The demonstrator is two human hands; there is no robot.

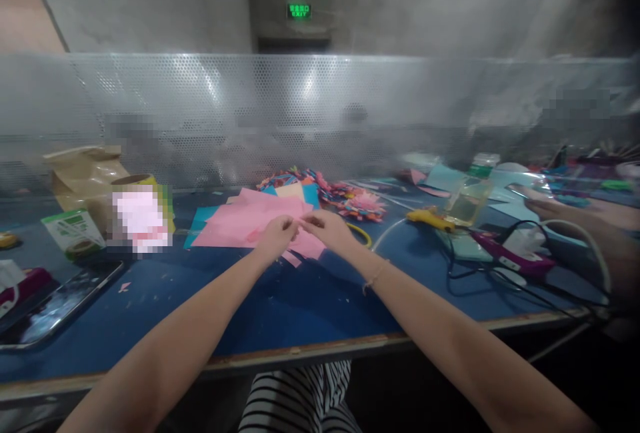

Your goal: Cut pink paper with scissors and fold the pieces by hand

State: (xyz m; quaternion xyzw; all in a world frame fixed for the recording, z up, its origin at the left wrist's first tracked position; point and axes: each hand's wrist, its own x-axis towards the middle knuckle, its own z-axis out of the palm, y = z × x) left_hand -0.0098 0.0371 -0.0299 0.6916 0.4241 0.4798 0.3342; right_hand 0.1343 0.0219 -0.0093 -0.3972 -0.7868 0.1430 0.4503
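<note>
Pink paper sheets (230, 223): loose overlapping stack, approx. ctr. of frame, lying roughly flat, straight edges, corners fanned at uneven angles. Pink paper strip (291, 259): small, angled, at stack's lower edge, just below ctr.

Anything between the fingertips (313, 221) seems too small to tell.
</note>
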